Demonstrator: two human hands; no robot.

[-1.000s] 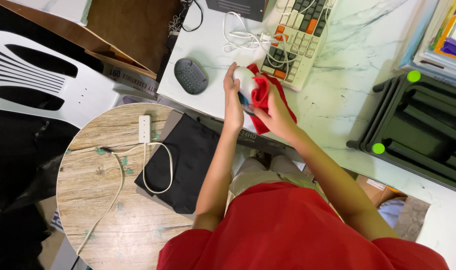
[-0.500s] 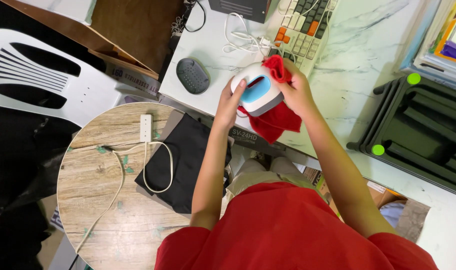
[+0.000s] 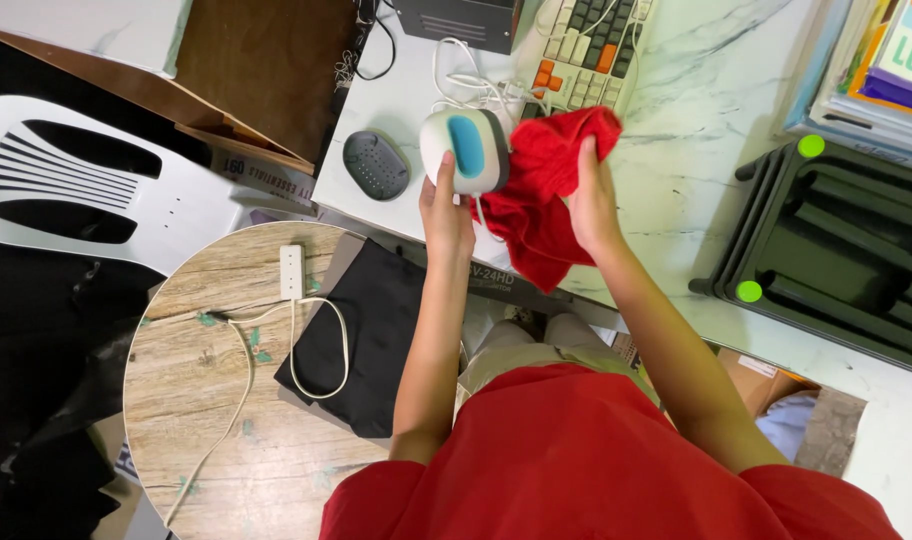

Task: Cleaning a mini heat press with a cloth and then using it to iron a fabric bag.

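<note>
Red cloth (image 3: 541, 195) is bunching in the right hand (image 3: 593, 200); left hand (image 3: 446, 215) is gripping a white-and-blue device (image 3: 466, 150) above the counter (image 3: 676, 190), upper centre.

Both bare forearms reach forward over the tabletop (image 3: 676, 210) edge. The left hand (image 3: 446, 215) is raised, fingers (image 3: 442, 170) curled in a grip, at the near edge. The right hand (image 3: 593, 200), just beside it, is closed too, wrist bent slightly inward.
</note>
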